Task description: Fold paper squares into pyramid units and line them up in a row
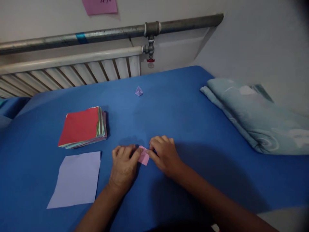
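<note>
Our left hand [123, 164] and right hand [166, 155] both grip the pink paper [144, 158], the middle of our clock; it seems partly folded. The tiny purple shape [138, 91] at twelve o'clock looks done. The purple sheet [76, 180], between eight and nine, lies unfolded.

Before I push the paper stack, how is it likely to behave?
The paper stack would probably fan apart, since its edges are uneven. The red top sheet may slide first, as nothing visible weighs it down. The stack seems unlikely to roll, lying flat on the blue surface.
</note>
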A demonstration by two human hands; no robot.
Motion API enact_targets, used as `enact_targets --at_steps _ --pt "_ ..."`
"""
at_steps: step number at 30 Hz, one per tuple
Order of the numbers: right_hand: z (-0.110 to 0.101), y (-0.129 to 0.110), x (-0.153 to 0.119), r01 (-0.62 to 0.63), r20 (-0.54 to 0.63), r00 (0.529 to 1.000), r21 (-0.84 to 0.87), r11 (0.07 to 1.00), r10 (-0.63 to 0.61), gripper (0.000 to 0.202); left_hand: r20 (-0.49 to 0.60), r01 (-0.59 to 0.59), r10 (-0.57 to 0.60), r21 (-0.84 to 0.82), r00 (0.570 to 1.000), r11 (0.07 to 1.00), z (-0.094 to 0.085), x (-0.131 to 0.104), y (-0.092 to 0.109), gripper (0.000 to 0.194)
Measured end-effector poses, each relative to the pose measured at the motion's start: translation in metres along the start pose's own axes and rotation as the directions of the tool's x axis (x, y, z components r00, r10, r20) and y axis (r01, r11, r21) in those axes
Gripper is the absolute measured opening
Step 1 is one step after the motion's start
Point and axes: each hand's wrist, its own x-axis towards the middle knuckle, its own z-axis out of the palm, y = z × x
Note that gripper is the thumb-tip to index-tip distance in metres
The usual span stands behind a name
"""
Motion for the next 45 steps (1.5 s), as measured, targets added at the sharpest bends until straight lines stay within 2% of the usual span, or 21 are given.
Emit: enact_targets --at_steps 3,7,10,14,16,18,20,21,23,25,27,29,31,33,36,38,40,41,42,43,45 --pt "0.001 0.000 -0.001 0.019 -0.034 0.999 0.006 1.000 -0.018 0.013 0.021 -0.143 0.144 -0.036 0.989 0.989 -0.006 -0.003 0.000 0.026" --pt "0.001 0.003 -0.002 0.031 -0.054 0.998 0.032 0.999 -0.030 0.013 0.067 -0.196 0.197 -0.024 0.978 0.980 -0.011 -0.012 -0.002 0.033" --pt "-0.001 0.005 -0.003 0.022 -0.054 0.998 0.054 0.998 -0.020 0.012 0.091 -0.195 0.195 -0.003 0.977 0.981 -0.013 -0.022 -0.004 0.036" --pt "-0.002 0.007 -0.003 0.000 -0.054 0.999 0.056 0.998 0.003 0.010 0.063 -0.169 0.168 0.009 0.984 0.986 -0.018 -0.030 0.000 0.036" --pt "-0.002 0.007 -0.002 0.000 -0.054 0.999 0.051 0.999 0.003 0.009 0.072 -0.121 0.122 -0.019 0.990 0.993 -0.020 -0.023 0.002 0.032" --pt "-0.001 0.008 -0.003 0.006 -0.059 0.998 0.045 0.999 -0.003 0.009 0.150 -0.035 0.047 -0.076 0.988 0.997 -0.022 -0.007 0.002 0.022" --pt "-0.001 0.008 -0.003 0.014 -0.069 0.998 0.039 0.999 -0.012 0.008 0.296 0.073 -0.038 -0.110 0.955 0.991 -0.022 0.018 -0.002 0.015" --pt "-0.001 0.008 -0.003 0.018 -0.071 0.997 0.038 0.999 -0.015 0.008 0.377 0.101 -0.041 -0.140 0.925 0.985 -0.021 0.031 -0.005 0.012" --pt "-0.001 0.009 -0.002 0.017 -0.067 0.998 0.040 0.999 -0.014 0.008 0.549 0.127 0.015 -0.220 0.836 0.967 -0.020 0.056 -0.011 0.010" --pt "-0.002 0.009 -0.002 0.010 -0.052 0.999 0.046 0.999 -0.008 0.009 0.664 0.129 0.047 -0.213 0.746 0.968 -0.018 0.076 -0.015 0.014" --pt "-0.003 0.010 -0.002 0.004 -0.042 0.999 0.052 0.999 -0.002 0.009 0.752 0.163 0.028 -0.179 0.659 0.970 -0.018 0.089 -0.015 0.018" --pt "-0.004 0.010 -0.002 -0.001 -0.047 0.999 0.055 0.998 0.003 0.008 0.803 0.210 -0.003 -0.152 0.596 0.966 -0.018 0.096 -0.013 0.017" --pt "-0.004 0.009 -0.003 -0.006 -0.051 0.999 0.057 0.998 0.008 0.007 0.826 0.243 -0.019 -0.144 0.563 0.959 -0.017 0.100 -0.010 0.012" --pt "-0.004 0.009 -0.003 -0.005 -0.045 0.999 0.059 0.998 0.008 0.007 0.834 0.269 -0.026 -0.148 0.551 0.952 -0.014 0.103 -0.009 0.007" --pt "-0.005 0.012 -0.003 -0.003 -0.069 0.998 0.108 0.994 0.010 0.007 0.837 0.323 -0.032 -0.176 0.547 0.930 -0.014 0.101 -0.013 0.011" --pt "-0.007 0.013 -0.003 -0.010 -0.138 0.990 0.225 0.974 0.042 0.006 0.831 0.364 -0.020 -0.221 0.556 0.905 -0.017 0.097 -0.018 0.009" --pt "-0.009 0.013 -0.002 -0.037 -0.192 0.973 0.424 0.905 0.130 0.006 0.804 0.476 -0.015 -0.337 0.595 0.812 -0.023 0.090 -0.023 0.010" --pt "-0.009 0.012 -0.002 -0.056 -0.185 0.966 0.536 0.843 0.181 0.009 0.763 0.604 -0.047 -0.470 0.645 0.643 -0.025 0.086 -0.024 0.015" --pt "-0.009 0.010 -0.002 -0.079 -0.148 0.963 0.640 0.764 0.224 0.013 0.732 0.693 -0.108 -0.571 0.672 0.439 -0.027 0.081 -0.025 0.020" --pt "-0.009 0.006 -0.001 -0.105 -0.087 0.966 0.727 0.678 0.243 0.017 0.700 0.725 -0.201 -0.629 0.686 0.282 -0.028 0.075 -0.024 0.023" --pt "-0.008 -0.001 -0.001 -0.125 0.001 0.973 0.841 0.526 0.229 0.021 0.653 0.713 -0.342 -0.697 0.676 0.079 -0.025 0.065 -0.019 0.026"
